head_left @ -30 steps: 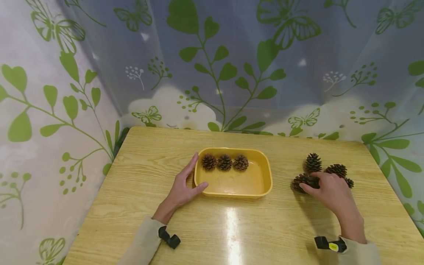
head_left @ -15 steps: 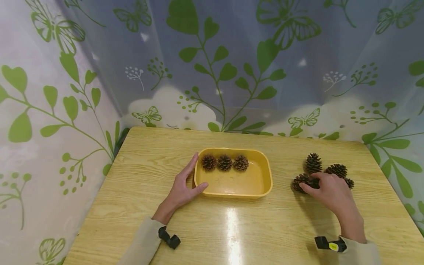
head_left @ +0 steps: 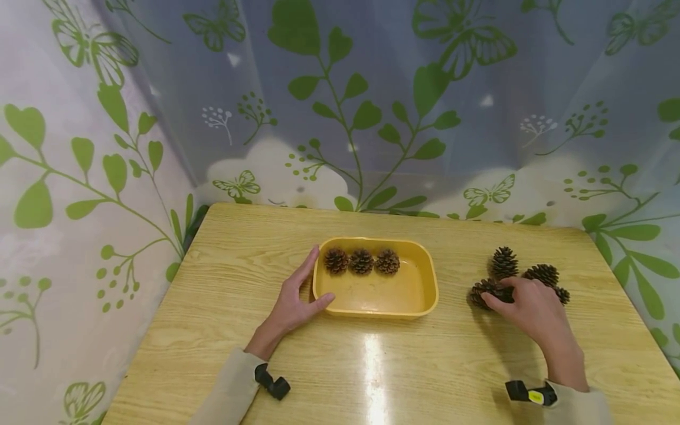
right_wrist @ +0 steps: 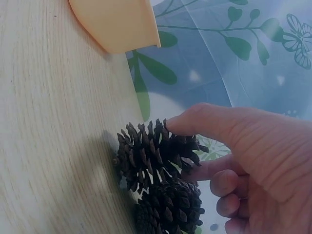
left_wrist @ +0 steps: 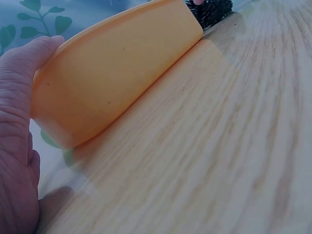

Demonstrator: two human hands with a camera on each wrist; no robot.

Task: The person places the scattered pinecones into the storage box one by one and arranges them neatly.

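My left hand (head_left: 291, 301) spans the left end of a yellow plastic tray (head_left: 372, 311), its thumb and fingers straight against the rim. In the left wrist view the thumb (left_wrist: 41, 48) touches the tray's edge. Three brown pine cones (head_left: 362, 261) stand in a row along the tray's far side. At the right, my right hand (head_left: 533, 304) pinches a dark pine cone (head_left: 480, 293) between thumb and finger. The right wrist view shows this pine cone (right_wrist: 146, 153) close to the tabletop, the other fingers curled beside it.
An upright pine cone (head_left: 503, 262) stands just behind the held one. Another pine cone (head_left: 542, 273) and a partly hidden pine cone (head_left: 562, 294) lie beyond the right hand. Patterned curtain (head_left: 372, 118) borders the back and sides of the wooden table (head_left: 239, 248).
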